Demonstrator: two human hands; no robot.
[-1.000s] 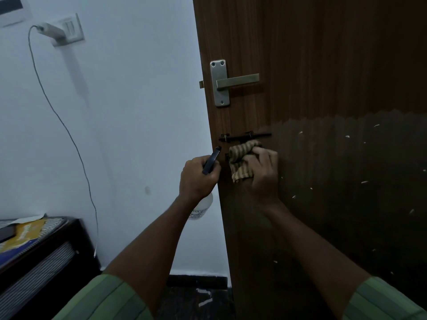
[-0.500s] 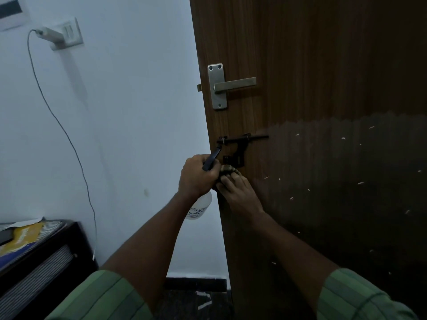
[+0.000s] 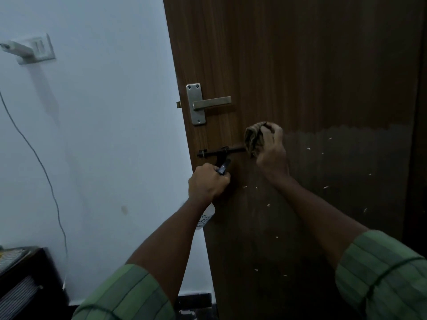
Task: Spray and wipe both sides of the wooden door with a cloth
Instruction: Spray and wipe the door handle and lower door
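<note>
The brown wooden door point(image 3: 312, 65) fills the right of the view, its lower half darker, with pale flecks. My right hand point(image 3: 270, 153) grips a bunched striped cloth point(image 3: 253, 137) against the door, at the right end of the black latch bolt point(image 3: 219, 153) and below the metal lever handle point(image 3: 208, 103). My left hand point(image 3: 208, 183) grips a spray bottle point(image 3: 205, 218) near the door's edge. The bottle's dark nozzle sticks up from my fist and its white body hangs below my wrist.
A white wall point(image 3: 104, 135) lies left of the door, with a switch plate and a plugged-in charger point(image 3: 27, 50) whose cable point(image 3: 46, 176) hangs down. A dark cabinet point(image 3: 27, 280) stands at the lower left. Dark floor shows by the door's foot.
My right hand has carried the cloth up and to the right, from the door's edge below the latch to the latch's right end. The left hand with the bottle has barely moved.
</note>
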